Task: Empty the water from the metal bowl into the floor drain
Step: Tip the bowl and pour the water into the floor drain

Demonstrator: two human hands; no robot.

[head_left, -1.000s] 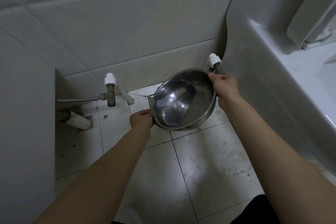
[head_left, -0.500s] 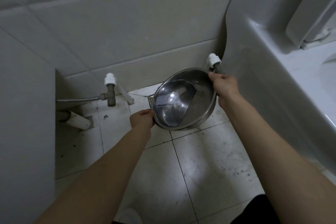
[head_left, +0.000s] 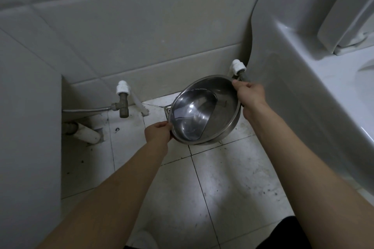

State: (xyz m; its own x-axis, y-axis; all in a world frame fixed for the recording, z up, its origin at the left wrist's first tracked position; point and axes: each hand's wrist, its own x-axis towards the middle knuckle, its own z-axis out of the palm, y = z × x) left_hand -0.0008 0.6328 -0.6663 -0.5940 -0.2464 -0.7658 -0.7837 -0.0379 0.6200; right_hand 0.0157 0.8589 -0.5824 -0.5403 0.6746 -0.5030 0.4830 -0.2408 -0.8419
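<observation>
BATHROOM FLOOR: A person's left grip (head_left: 158,132) and right grip (head_left: 250,95) hold a round, shiny metal bowl (head_left: 222,115) above a pale, grimy tiled floor (head_left: 222,178). The left grip's fingers are curled round the near-left edge of the rim. The right grip is clamped on the far-right edge, thumb over the lip. The bowl tilts down toward its left side, where a pool of clear water (head_left: 190,115) gathers against the inner wall. It hangs over the square metal floor drain (head_left: 167,109), of which only a corner shows past the left rim. At left, a brass angle valve with a white cap (head_left: 123,101) stands by the grey tiled wall (head_left: 141,36). A second white pipe fitting (head_left: 237,66) sits just behind the bowl, beside the white ceramic toilet base (head_left: 303,62).
</observation>
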